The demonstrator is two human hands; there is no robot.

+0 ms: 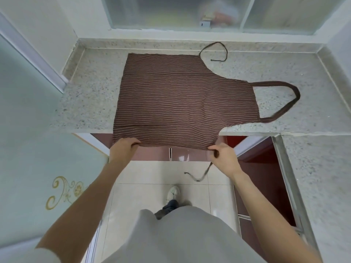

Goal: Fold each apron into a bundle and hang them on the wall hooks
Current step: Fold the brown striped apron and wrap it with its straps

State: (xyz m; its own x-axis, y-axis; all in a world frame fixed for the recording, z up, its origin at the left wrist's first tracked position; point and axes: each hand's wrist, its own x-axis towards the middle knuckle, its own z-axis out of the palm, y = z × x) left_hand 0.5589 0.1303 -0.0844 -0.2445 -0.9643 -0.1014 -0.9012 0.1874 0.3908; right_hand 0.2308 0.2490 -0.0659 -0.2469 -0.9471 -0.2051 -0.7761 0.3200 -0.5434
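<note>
While the apron lies flat on the counter, bib toward 3 o'clock, its near edge overhangs at 6 o'clock. The left hand and right hand pinch that edge, set apart at its two corners. To fold well, lift both corners evenly toward 12 o'clock, keep the edge taut and square, and tuck in the dangling tie and neck loop. No container is in view; the wall hooks are not visible.

The apron is matt, striped brown cloth, the tabletop speckled polished stone, the floor glossy tile.
</note>
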